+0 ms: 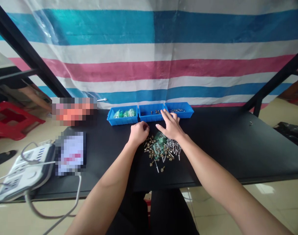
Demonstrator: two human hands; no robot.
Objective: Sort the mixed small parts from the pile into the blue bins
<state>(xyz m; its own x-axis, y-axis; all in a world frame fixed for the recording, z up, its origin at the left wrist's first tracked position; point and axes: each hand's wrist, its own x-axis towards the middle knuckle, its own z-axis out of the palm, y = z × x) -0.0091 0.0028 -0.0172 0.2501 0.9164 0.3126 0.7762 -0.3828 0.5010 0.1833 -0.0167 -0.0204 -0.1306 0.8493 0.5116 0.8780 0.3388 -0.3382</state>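
My left hand [139, 133] is curled closed at the upper left edge of a mixed pile; whatever its fingers may hold is hidden. Just in front of the middle blue bin [149, 119] is my right hand [171, 125], thumb and fingers apart, fingertips by the bin's front right corner. Between and below the hands lie brass-coloured screws [163, 168], silver pop rivets [179, 153] and green plastic pieces [160, 141]. A few screws sit in the middle bin. The left blue bin [121, 122] holds green bagged pieces, and the right blue bin [188, 112] holds rivets.
A white power strip [28, 174] with cables and a blurred tablet-like device [71, 153] lie at the table's left. Black frame posts [263, 83] flank the black table [227, 143]. Behind hangs a striped sheet [114, 70]. A red stool [11, 120] and another person's arm [35, 96] are at left.
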